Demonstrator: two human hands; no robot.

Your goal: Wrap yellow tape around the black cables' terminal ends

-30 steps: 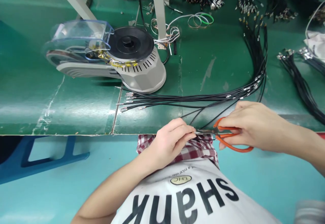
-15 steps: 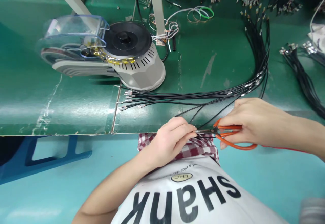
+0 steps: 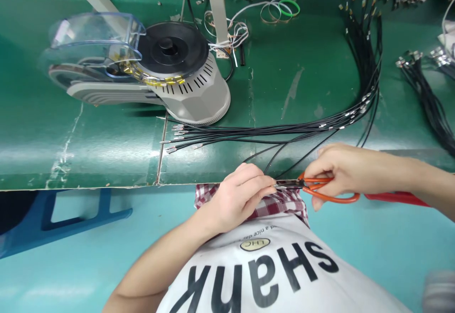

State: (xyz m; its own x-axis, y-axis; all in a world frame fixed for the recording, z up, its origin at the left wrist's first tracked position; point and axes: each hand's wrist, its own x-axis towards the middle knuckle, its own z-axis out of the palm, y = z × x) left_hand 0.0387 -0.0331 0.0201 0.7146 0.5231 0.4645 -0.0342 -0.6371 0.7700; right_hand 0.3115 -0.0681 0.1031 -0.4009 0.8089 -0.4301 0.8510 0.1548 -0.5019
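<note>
My right hand (image 3: 337,168) is closed on the orange handles of a pair of scissors (image 3: 314,187), with blades pointing left. The blade tips reach the pinched fingertips of my left hand (image 3: 245,187), at the table's front edge. Loose thin black cables (image 3: 275,156) run down to those fingers, which are closed on a cable end mostly hidden by them and the blades. Just beyond my hands, a bundle of black cables (image 3: 256,132) with small metal terminals lies along the green table (image 3: 270,90) and curves away at the right.
A grey tape dispenser (image 3: 199,97) with a black turntable and clear cover stands at the left. White wires (image 3: 238,36) lie tangled by a pale post (image 3: 216,10). More cable bundles (image 3: 432,100) are at the right. A blue stool (image 3: 103,206) stands below the table.
The scissor handles have drawn closer together, and my right hand has shifted slightly. My left hand keeps its pinch in nearly the same place. The view has tilted a little.
</note>
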